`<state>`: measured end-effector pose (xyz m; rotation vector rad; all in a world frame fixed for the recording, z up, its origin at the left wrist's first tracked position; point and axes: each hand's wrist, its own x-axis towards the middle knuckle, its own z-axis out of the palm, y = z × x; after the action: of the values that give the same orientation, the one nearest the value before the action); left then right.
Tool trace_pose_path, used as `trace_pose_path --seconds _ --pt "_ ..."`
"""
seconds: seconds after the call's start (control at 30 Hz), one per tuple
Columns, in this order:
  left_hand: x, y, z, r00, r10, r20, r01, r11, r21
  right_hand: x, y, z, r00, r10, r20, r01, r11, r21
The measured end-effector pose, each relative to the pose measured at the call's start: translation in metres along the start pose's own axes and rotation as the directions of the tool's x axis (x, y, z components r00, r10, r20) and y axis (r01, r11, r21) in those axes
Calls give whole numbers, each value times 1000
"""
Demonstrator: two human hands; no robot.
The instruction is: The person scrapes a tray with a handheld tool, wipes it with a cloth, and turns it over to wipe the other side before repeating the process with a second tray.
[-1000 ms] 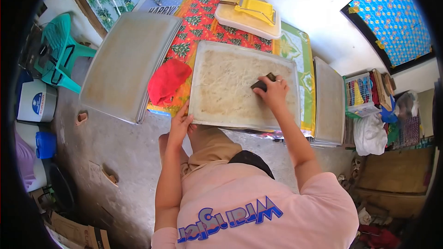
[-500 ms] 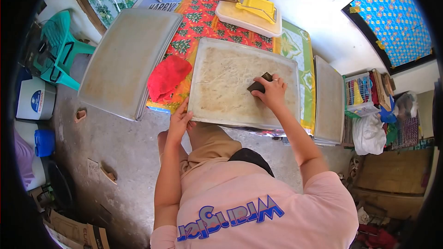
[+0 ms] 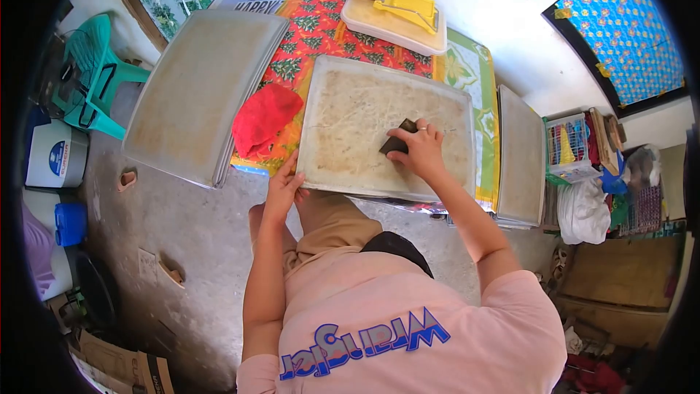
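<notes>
A flat metal baking tray (image 3: 350, 124) with a scratched, brown-stained surface lies on the table before me. My right hand (image 3: 421, 150) is closed around a dark rectangular block (image 3: 394, 143), perhaps a scouring sponge, and presses it against the tray right of its middle. At the tray's near left corner, my left hand (image 3: 284, 188) grips the rim; some of its fingers are hidden. Just beyond that hand lies a crumpled red cloth (image 3: 266, 120).
Stacked metal sheets (image 3: 204, 95) stand at the left, and more sheets (image 3: 519, 160) at the right. Behind the tray, a white tub (image 3: 394, 36) carries a yellow slicer-like frame (image 3: 407, 7). A green chair (image 3: 102, 76) is at far left; a wire basket (image 3: 570, 149) sits at far right.
My right hand has slid the dark block a little left and toward me across the tray. The left hand keeps its place on the corner.
</notes>
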<state>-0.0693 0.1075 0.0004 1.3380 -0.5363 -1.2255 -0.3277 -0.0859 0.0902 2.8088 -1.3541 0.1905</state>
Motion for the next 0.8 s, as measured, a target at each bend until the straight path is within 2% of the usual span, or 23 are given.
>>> trace_pose_path --seconds 0.07,0.27,0.37,0.47,0.57,0.67,0.77,0.8 --pt "-2 1 1 1000 -4 -5 4 1000 -4 7 4 0 997 71 -11 -71 997 9" --pt "-3 3 1 1000 -23 1 23 1000 -9 -5 -6 0 999 -27 19 26 999 26" --pt "-4 2 3 1000 -23 -11 23 999 -24 0 -2 5 997 30 -72 -31 1000 -6" --pt "-4 0 0 1000 -20 -5 20 999 -24 -9 -14 -3 999 -34 -24 33 998 -45" --pt "-2 1 0 1000 -14 5 14 1000 -13 -5 -5 3 997 2 -72 -3 1000 -18" --pt "-3 1 3 1000 -12 -16 12 1000 -28 -1 -7 1 999 42 -6 -42 999 -15" --pt "-3 1 1 1000 -19 4 19 1000 -16 -9 -21 -5 985 -20 172 8 998 68" --pt "-2 1 0 1000 -19 8 19 1000 -2 -7 -20 -4 991 -10 136 -5 994 109"
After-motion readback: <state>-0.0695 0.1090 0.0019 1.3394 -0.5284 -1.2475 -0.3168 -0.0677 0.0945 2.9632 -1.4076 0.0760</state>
